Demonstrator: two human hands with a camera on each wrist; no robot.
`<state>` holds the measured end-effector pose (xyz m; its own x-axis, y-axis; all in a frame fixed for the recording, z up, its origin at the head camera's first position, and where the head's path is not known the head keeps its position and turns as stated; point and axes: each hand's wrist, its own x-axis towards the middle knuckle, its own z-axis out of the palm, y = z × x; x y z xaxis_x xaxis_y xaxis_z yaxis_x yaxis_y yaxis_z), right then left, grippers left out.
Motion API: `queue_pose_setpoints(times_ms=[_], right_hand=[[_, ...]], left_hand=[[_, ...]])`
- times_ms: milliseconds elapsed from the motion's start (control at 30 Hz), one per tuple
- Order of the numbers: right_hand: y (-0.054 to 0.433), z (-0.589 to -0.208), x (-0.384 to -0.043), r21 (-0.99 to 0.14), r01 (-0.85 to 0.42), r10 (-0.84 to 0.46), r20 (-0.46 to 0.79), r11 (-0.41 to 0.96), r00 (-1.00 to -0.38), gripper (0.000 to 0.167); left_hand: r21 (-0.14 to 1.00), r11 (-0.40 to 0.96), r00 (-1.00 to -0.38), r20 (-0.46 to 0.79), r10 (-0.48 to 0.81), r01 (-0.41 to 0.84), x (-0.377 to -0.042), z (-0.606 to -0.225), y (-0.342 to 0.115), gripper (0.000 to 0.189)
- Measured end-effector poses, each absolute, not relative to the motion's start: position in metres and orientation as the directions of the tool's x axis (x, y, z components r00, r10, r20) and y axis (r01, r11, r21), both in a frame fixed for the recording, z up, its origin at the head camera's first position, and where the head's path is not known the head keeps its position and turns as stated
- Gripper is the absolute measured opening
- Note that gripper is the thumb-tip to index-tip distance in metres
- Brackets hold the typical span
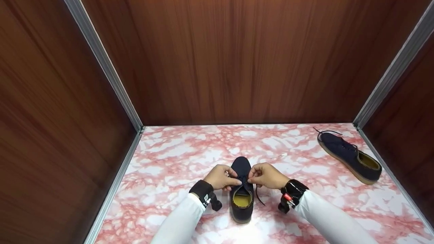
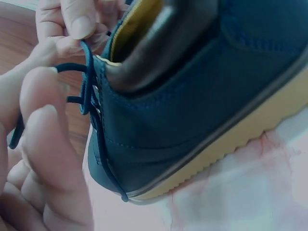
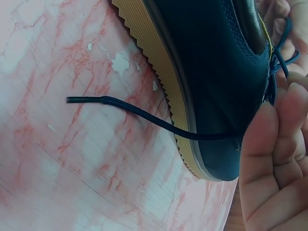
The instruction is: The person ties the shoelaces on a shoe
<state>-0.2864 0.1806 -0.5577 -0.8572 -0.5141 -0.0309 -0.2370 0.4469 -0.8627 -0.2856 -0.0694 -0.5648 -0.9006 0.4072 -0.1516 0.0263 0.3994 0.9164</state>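
Note:
A dark navy shoe (image 1: pixel 242 212) with a yellow lining and a ridged tan sole stands upright, toe pointing away. My left hand (image 1: pixel 219 177) is at the left of its lacing and pinches the dark shoelace (image 2: pixel 87 91) between thumb and finger. From the right side, my right hand (image 1: pixel 269 176) pinches another part of the lace. Looped lace lies between the two hands, above the eyelets; how it crosses is partly hidden by fingers. One loose lace end (image 3: pixel 139 111) hangs over the shoe's right side, its tip out past the sole.
A second navy shoe (image 1: pixel 339 149) lies at the far right, its lace trailing over the toe. The tabletop (image 1: pixel 169 162) is red-and-white marbled. Brown wood-look panels (image 1: pixel 237 61) with grey metal edging (image 1: pixel 105 61) enclose the back and sides.

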Motion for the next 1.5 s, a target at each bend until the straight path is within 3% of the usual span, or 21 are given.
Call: queue_pose_setpoints(times_ms=[233,833,1067,1500], right_hand=[[0.178,-0.558,-0.286,-0.851,-0.251,-0.471,0.004,0.462,-0.882,0.010],[0.178,-0.562,-0.288,-0.851,-0.267,-0.442,0.046,0.453,-0.896,0.006],[0.177,-0.565,-0.289,-0.815,-0.340,-0.426,0.129,0.468,-0.896,0.007],[0.174,-0.567,-0.287,-0.814,-0.316,-0.413,0.104,0.487,-0.905,0.007]], left_hand=[[0.889,0.456,-0.879,-0.179,0.441,0.048,-0.285,-0.565,-0.067,0.030],[0.914,0.406,-0.867,-0.200,0.456,0.002,-0.285,-0.569,-0.064,0.019],[0.914,0.403,-0.868,-0.153,0.472,0.058,-0.284,-0.572,-0.065,0.023],[0.896,0.425,-0.900,-0.075,0.430,0.129,-0.279,-0.579,-0.061,0.026]])
